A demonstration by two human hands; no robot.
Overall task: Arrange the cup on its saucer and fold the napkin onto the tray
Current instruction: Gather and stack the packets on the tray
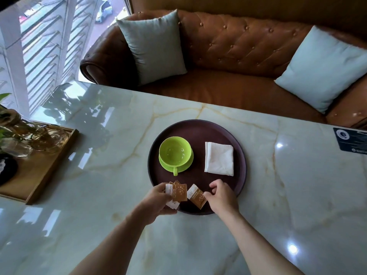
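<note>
The left hand (156, 199) grips a small fanned stack of brown-and-white sachets (177, 192) between thumb and fingers, holding them over the near rim of the round dark tray (198, 128). The right hand (221, 196) pinches the right corner of a single sachet (196, 198) of the same kind with thumb and forefinger, the other fingers curled loosely above it; this sachet lies tilted on the tray's near edge, just beside the stack and apart from it by a narrow gap. Farther in on the tray, on its left half, the green cup (175, 151) sits upright on its matching green saucer (188, 162), empty, with its handle pointing toward the person. On the tray's right half the white napkin (219, 158) lies folded into a flat rectangle, well clear of the cup and touching neither hand. The tray rests on a pale marble table (297, 185) with yellowish veins. At the table's left edge stands a wooden tray (39, 175) bearing glassware, and beyond the table is a brown tufted leather sofa (238, 48) with two pale blue cushions.
</note>
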